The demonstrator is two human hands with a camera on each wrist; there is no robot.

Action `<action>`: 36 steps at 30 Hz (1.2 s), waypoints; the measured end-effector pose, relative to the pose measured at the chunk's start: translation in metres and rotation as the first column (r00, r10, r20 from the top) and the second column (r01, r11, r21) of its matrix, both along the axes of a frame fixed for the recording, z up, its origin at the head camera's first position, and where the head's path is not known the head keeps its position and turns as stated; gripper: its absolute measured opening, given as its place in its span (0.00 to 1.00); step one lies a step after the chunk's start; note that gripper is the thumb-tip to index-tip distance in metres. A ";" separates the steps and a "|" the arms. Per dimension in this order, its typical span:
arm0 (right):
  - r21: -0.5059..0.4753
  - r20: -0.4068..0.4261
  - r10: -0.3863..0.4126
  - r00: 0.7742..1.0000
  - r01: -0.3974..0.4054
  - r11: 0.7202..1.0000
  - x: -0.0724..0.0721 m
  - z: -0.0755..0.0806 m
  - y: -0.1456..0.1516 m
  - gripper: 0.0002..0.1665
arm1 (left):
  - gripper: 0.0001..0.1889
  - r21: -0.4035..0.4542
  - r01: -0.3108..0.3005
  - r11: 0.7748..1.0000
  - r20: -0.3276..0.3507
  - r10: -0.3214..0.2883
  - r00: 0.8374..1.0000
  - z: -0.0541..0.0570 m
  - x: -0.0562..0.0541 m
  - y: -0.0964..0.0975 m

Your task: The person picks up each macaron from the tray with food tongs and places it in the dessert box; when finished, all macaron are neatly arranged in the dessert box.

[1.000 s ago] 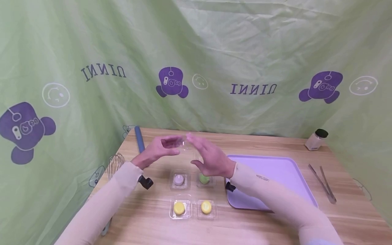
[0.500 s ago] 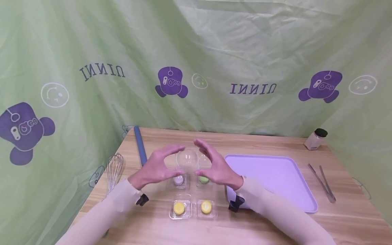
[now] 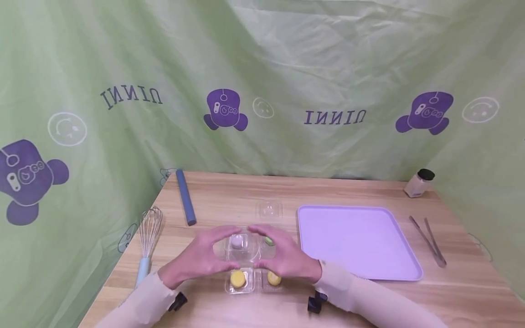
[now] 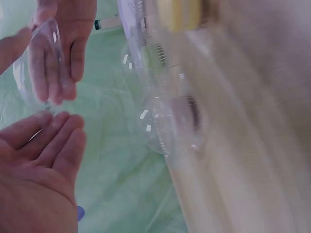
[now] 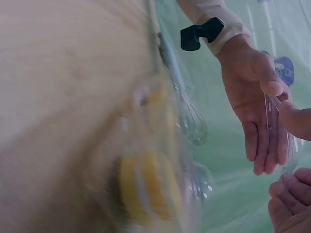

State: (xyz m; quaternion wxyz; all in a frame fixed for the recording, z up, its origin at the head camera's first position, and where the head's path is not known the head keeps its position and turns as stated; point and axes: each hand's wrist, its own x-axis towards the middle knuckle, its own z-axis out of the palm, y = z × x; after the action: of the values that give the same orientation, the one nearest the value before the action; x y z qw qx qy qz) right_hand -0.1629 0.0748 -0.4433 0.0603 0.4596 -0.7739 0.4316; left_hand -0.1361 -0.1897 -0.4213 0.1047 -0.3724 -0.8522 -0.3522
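Note:
Both hands hold a clear domed plastic lid (image 3: 248, 256) over the macaron boxes. My left hand (image 3: 200, 256) grips its left edge and my right hand (image 3: 288, 255) its right edge, thumbs on the near side. Beneath it, partly seen through the plastic, a purple macaron (image 3: 237, 241) sits in a clear box. A green macaron (image 3: 269, 241) shows mostly hidden behind the right fingers. Nearer me, a yellow macaron (image 3: 238, 279) lies in a clear box base (image 3: 251, 288), with a second yellow macaron (image 3: 273, 278) to its right, also boxed.
Another clear domed piece (image 3: 269, 208) stands farther back. A purple tray (image 3: 357, 241) lies to the right, with tongs (image 3: 431, 246) and a black-capped jar (image 3: 418, 184) beyond. On the left are a whisk (image 3: 148, 237) and a blue rod (image 3: 186, 197).
Both hands have come down and toward me with the clear lid, from the back of the table to above the boxes. The macarons have stayed in place.

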 end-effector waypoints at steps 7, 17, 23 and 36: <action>0.133 0.080 0.031 0.996 -0.041 0.990 0.016 -0.008 -0.006 0.50 | 0.44 -0.087 -0.032 0.996 0.131 0.044 0.990 -0.014 0.019 -0.011; 0.279 -0.051 0.018 0.999 -0.003 0.960 0.022 -0.014 -0.018 0.51 | 0.44 -0.194 -0.096 0.976 0.137 0.124 0.983 -0.030 0.030 -0.018; 0.284 -0.141 0.044 0.989 -0.002 0.959 0.022 -0.023 -0.022 0.51 | 0.44 -0.214 -0.108 0.971 0.115 0.135 0.984 -0.037 0.032 -0.020; 0.331 -0.157 0.061 0.986 -0.005 0.944 0.024 -0.024 -0.026 0.48 | 0.43 -0.230 -0.123 0.965 0.141 0.159 0.977 -0.041 0.036 -0.021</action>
State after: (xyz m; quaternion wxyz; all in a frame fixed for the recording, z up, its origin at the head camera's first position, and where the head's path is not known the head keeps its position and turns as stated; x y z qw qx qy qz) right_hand -0.1385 0.0488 -0.4668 0.0392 0.5103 -0.8195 0.2578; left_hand -0.1001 -0.2104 -0.4622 0.0198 -0.2909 -0.9160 -0.2757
